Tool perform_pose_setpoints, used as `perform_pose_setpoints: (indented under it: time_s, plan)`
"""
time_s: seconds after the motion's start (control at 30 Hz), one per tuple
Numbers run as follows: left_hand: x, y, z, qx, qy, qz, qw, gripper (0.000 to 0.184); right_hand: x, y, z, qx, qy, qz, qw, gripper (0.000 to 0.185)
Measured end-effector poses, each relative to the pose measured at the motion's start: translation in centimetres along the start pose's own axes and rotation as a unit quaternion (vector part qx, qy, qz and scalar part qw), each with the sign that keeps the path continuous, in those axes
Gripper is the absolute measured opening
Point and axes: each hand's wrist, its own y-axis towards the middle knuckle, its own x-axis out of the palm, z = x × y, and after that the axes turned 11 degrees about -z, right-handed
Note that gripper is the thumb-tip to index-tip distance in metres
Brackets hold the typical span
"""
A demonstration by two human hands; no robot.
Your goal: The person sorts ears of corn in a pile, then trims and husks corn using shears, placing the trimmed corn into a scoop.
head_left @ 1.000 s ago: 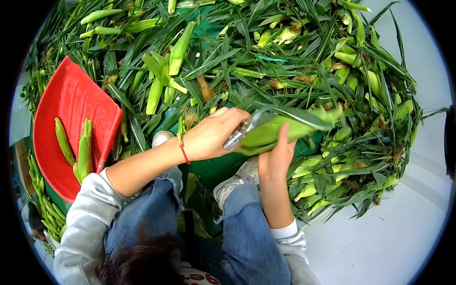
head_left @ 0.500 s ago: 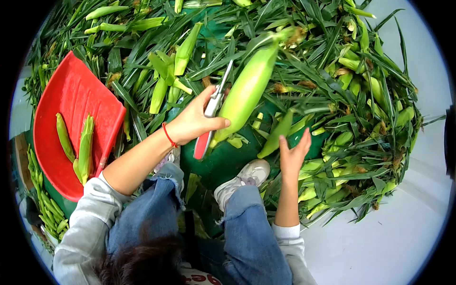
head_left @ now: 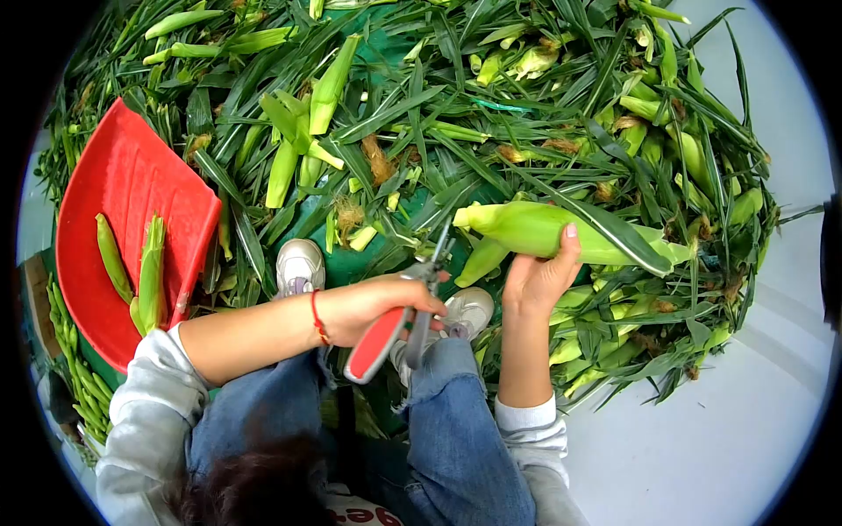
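My left hand (head_left: 373,309), with a red string at its wrist, is wrapped round pruning shears (head_left: 377,345) that have a red and grey handle. Their metal end points up, toward the cut stem of a green ear of corn (head_left: 517,226). That ear lies nearly level in my right hand (head_left: 542,282), whose thumb presses on its front. Its stem end faces left, and a long leaf runs along its right part. Just below the stem end, another green husked piece (head_left: 481,260) shows, partly hidden by the held ear.
A red scoop (head_left: 132,184) on the left holds green husked pieces. Leaves, husks and ears (head_left: 693,158) cover much of the ground ahead and to the right. Two shoes (head_left: 300,265) are below my hands. Green pods (head_left: 83,386) lie at the lower left.
The ear has passed from my left hand to my right and turned from steeply slanted to nearly level. My left hand has moved lower with the shears.
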Motion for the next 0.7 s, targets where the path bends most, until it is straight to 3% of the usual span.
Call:
perform_pose_setpoints:
  time_s: [0.03,0.13,0.27,0.3,0.37,0.43,0.5,0.63,0.7]
  plan:
    - [0.1,0.6,-0.2,-0.01,-0.01,-0.003,1.0,0.059,0.2,-0.4,0.0,0.006,-0.003,0.0,1.0,0.039]
    - [0.7,2.3,0.1,0.13,0.033,0.058,0.989,0.053,1.6,-1.6,0.5,0.001,-0.005,-0.001,1.0,0.045]
    - [-0.9,2.7,-1.0,0.104,0.139,0.085,0.981,0.034,-0.1,-0.6,-0.3,0.031,-0.111,-0.055,0.992,0.049]
    - [-1.1,2.2,-1.1,0.094,0.273,0.092,0.953,0.036,-0.6,-0.2,-0.7,0.036,-0.152,-0.066,0.986,0.05]
    - [-0.4,1.8,-1.0,0.127,0.515,0.096,0.842,0.044,-1.5,0.3,-1.1,0.059,-0.228,-0.091,0.968,0.053]
    - [0.2,2.4,-0.5,0.043,0.542,0.083,0.835,0.071,-2.7,0.5,-1.6,0.108,-0.298,-0.165,0.934,0.048]
    - [0.5,3.4,-0.7,0.179,0.597,0.106,0.775,0.079,-2.5,0.1,-2.1,0.129,-0.39,-0.221,0.885,0.048]
    - [0.3,5.1,1.6,0.279,0.591,0.196,0.731,0.081,-2.3,-1.1,-2.6,0.104,-0.584,-0.273,0.757,0.061]
    - [-0.4,4.6,4.2,0.28,0.475,0.268,0.79,0.063,-1.7,-1.8,-3.0,0.053,-0.639,-0.278,0.716,0.064]
